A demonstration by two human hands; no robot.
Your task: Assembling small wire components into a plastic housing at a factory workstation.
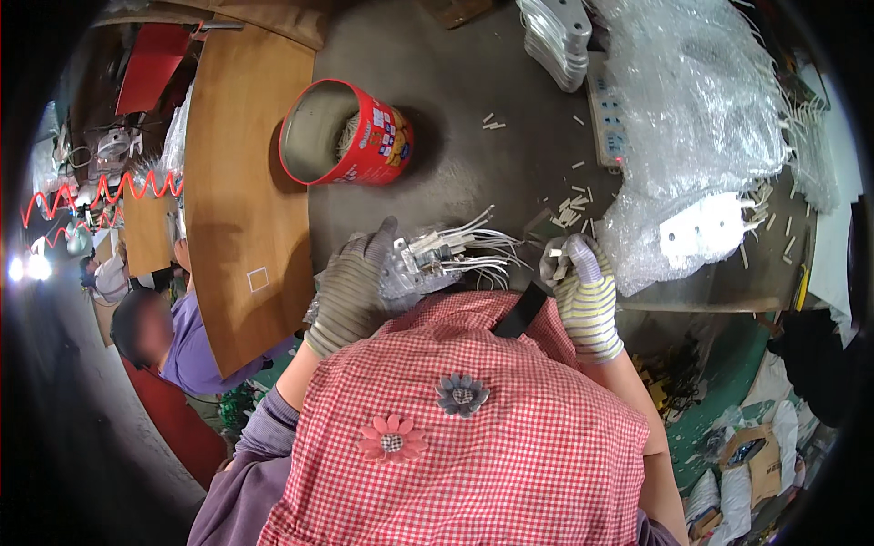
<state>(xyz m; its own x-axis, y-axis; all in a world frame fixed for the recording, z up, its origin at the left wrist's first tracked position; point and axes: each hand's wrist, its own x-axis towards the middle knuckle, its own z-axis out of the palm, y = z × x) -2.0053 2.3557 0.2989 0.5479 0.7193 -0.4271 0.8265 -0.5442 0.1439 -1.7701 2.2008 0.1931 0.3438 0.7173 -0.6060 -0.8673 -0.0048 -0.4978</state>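
My left hand (353, 287), in a grey striped glove, is closed over the side of a plastic-wrapped bundle of wired white parts (423, 257) at the table's near edge. White wires (492, 255) fan out from the bundle to the right, toward my other hand. In a yellow-and-grey striped glove, my right hand (587, 300) is held off the wire ends with thumb and fingers pinched together. Something small and pale may be at its fingertips, too small to make out. Short white sleeve-like pieces (572, 211) lie scattered just beyond that hand.
A red bucket (382, 146) lies tilted, thin pale pieces inside, beyond my left hand. Bubble-wrapped white power strips (692, 136) are piled at the right; more white strips (557, 41) are stacked behind. A wooden board (246, 182) borders the left, where a person in purple (196, 337) sits.
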